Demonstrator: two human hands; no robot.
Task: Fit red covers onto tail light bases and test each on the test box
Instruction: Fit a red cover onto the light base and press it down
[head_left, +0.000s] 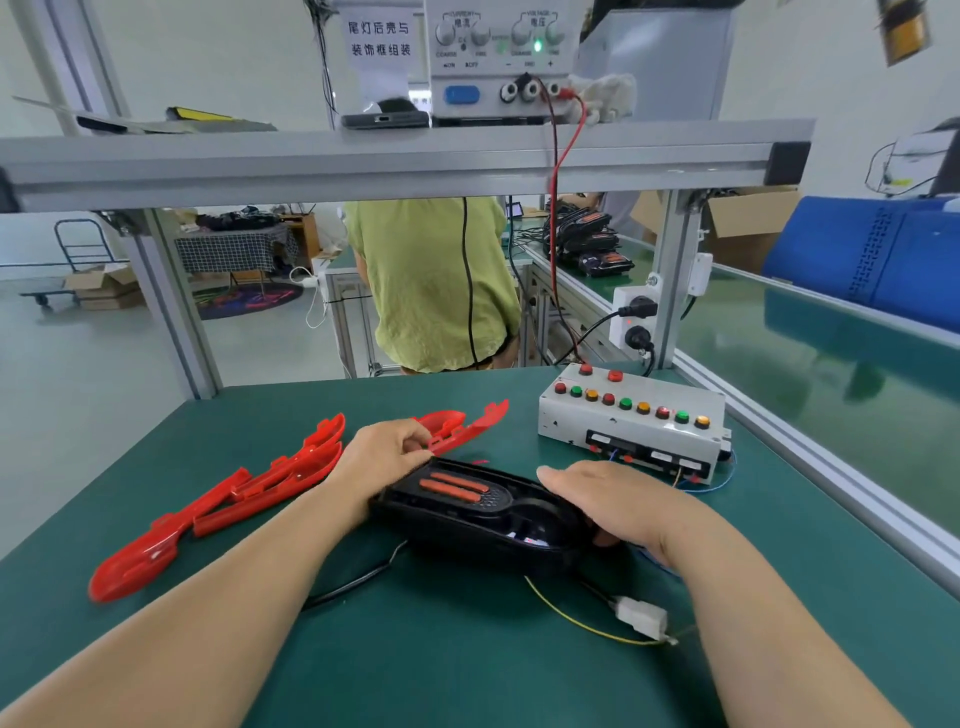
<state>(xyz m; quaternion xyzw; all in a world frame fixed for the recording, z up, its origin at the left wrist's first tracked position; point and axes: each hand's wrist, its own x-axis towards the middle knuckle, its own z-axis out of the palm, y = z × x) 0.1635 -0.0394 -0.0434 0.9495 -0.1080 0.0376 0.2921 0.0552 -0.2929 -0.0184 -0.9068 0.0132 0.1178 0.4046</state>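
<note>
Black plastic formed the tail light base (480, 514), which lay on the green table mat (467, 665) between the two hands, with two red strips visible in its open top. The left hand (384, 452) gripped the far left end of the base; its fingers were curled narrowly, and the fingertips also touched the near end of a red cover (462, 426) lying just behind the base. Whether that hand truly held the cover or only pressed on it, I could not tell. The right hand (618, 499) rested on the right end of the base with fingers mostly flat and together, wrapping over the rim; the thumb side was hidden.

To the left, a pile of red covers (228, 499) lay on the mat, near the left forearm but apart from it. The test box (631, 421), grey with a row of coloured buttons, stood to the far right, well apart from the base, near the right edge of the table. A white connector (641, 616) with a yellow wire (582, 621) lay on the mat close to the right forearm, and a black cable (353, 582) ran out under the left one.

Open mat remained in front, toward the near edge, and between the base and the far edge of the table.
</note>
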